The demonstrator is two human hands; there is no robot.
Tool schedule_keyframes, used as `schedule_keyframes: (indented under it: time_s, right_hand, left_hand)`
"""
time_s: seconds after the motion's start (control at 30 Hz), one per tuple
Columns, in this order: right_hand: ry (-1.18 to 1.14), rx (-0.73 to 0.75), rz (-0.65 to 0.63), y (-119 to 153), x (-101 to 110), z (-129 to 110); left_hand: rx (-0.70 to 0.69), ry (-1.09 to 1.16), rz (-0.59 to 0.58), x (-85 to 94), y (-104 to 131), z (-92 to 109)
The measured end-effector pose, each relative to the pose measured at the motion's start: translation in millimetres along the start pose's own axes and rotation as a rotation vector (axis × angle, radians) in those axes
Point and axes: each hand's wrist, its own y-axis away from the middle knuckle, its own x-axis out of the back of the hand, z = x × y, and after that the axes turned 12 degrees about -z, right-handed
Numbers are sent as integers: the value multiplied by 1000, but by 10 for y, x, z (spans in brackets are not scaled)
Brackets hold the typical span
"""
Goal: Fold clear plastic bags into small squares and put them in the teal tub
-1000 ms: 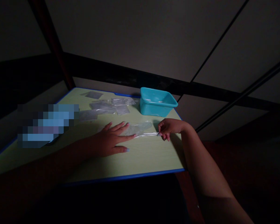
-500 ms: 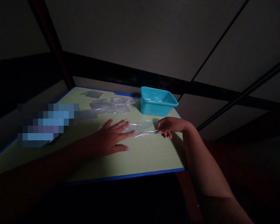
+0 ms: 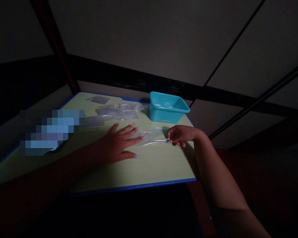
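While steadying clear plastic film (image 3: 152, 134) under splayed left hand (image 3: 116, 145), pinches its right end with right hand (image 3: 179, 134); seems partly flattened, yet creased, nearer than far-left plastic packets (image 3: 109, 112) and far-right turquoise bin (image 3: 166, 115).

A pale, blue-edged table (image 3: 154, 168) stands by dim grey panels (image 3: 144, 39), above what seems a reddish floor (image 3: 234, 168).

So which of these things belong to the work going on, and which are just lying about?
In use: clear plastic under the left hand, pinched by the right hand.

Untouched, perhaps just lying about: plastic pieces behind, turquoise tub, pixelated object.
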Motion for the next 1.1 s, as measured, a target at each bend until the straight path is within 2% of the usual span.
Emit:
schedule_keyframes:
  time_s: [0.1, 0.17, 0.3, 0.4, 0.47, 0.5, 0.6, 0.73, 0.87, 0.97, 1.1]
  right_hand:
    - [10, -12, 45, 26, -11, -43]
    - [21, -1, 121, 42, -21, -77]
    - [62, 118, 369, 3, -45, -97]
    - [91, 229, 590, -106, -68, -88]
    - [173, 274, 736, -182, -99, -116]
    - [241, 277, 799, -212, -127, -150]
    - [472, 272, 898, -267, -308, -338]
    - [706, 303, 772, -328, -786, -642]
    - [747, 283, 547, -444, -1251, -748]
    - [699, 221, 511, -500, -1405, -703]
    - [644, 139, 552, -469, -1442, -640]
  left_hand:
    - [95, 15, 136, 60, -21, -88]
    - [171, 77, 254, 116, -36, -163]
    - [247, 297, 510, 198, -65, -254]
    - [222, 569, 605, 167, -107, -211]
    - [185, 762, 590, 103, -145, -150]
    - [142, 813, 543, 63, -164, -121]
    - [22, 872, 468, -57, -207, -86]
    - [11, 855, 388, -155, -221, -151]
    - [4, 774, 312, -128, -180, -151]
    - [16, 647, 229, -69, -141, -76]
    - [35, 481, 151, -47, -134, -14]
